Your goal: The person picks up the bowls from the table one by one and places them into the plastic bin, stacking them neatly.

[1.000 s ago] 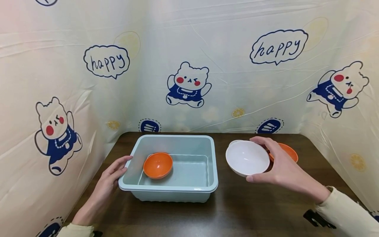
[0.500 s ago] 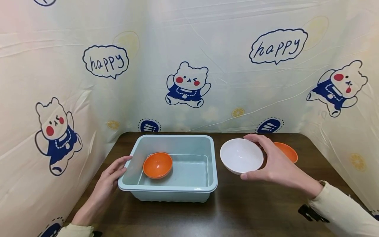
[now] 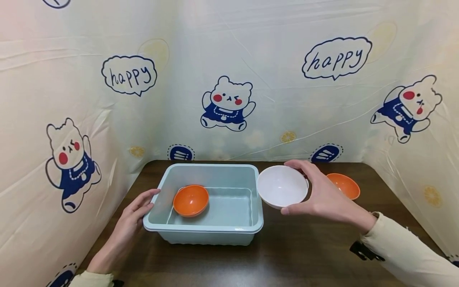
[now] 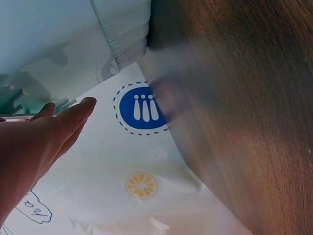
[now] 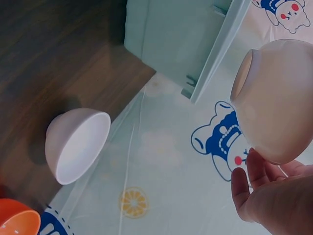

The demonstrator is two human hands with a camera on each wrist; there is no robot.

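Observation:
My right hand [image 3: 320,195] holds a white bowl [image 3: 282,186] by its side, thumb at the front and fingers behind. In the head view the bowl is raised beside the right rim of a pale blue-green plastic basin [image 3: 211,229]; its outside [image 5: 281,103] fills the right wrist view's right edge. Inside the basin, at its left, sits an orange bowl [image 3: 191,200]. My left hand [image 3: 130,217] touches the basin's left rim, its fingers [image 4: 73,117] fairly straight against the outside in the left wrist view.
Another orange bowl [image 3: 344,186] stands on the dark wood table [image 3: 297,247], behind my right hand. A second white bowl [image 5: 78,147] on the table shows in the right wrist view. A printed cloth [image 3: 229,48] hangs round the back and sides.
My right hand has carried the white bowl leftward to the basin's right rim, baring more of the orange bowl behind it. The left hand and the basin have stayed put.

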